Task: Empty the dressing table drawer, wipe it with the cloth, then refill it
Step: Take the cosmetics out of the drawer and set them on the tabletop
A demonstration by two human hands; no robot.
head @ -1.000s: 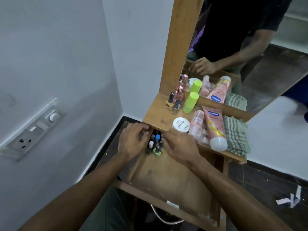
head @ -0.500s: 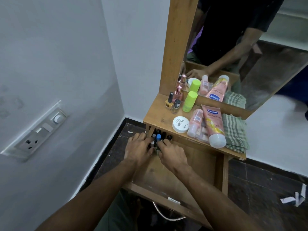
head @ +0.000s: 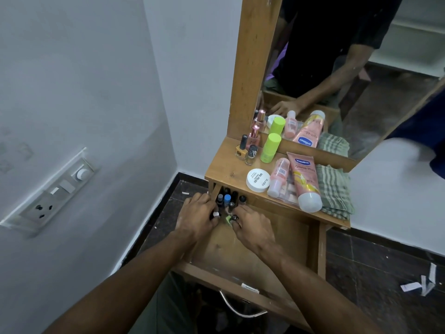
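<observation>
Both hands are now drawing back from the drawer's (head: 313, 247) rear corner, left hand (head: 196, 219) fingers pinching a white-capped bottle (head: 216, 214), right hand (head: 252, 229) fingers gripping a black-capped bottle (head: 234, 217), beneath the wooden counter (head: 228, 172) by the white wall (head: 96, 92).

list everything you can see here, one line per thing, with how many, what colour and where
drawer: one, wooden, pulled open
small bottles: several, dark and blue caps, drawer's back left corner
nail polish bottles: three, yellow, pink, clear, tabletop back left
green stick: one, tabletop by mirror
white jar: one, tabletop front
pink bottle: one, lying beside jar
lotion tube: one, pink, lying on tabletop
cloth: one, green checked, tabletop right
mirror: one, above tabletop
wall socket: one, grey, left wall
left hand: holds white-capped bottle
right hand: holds black-capped green bottle
</observation>
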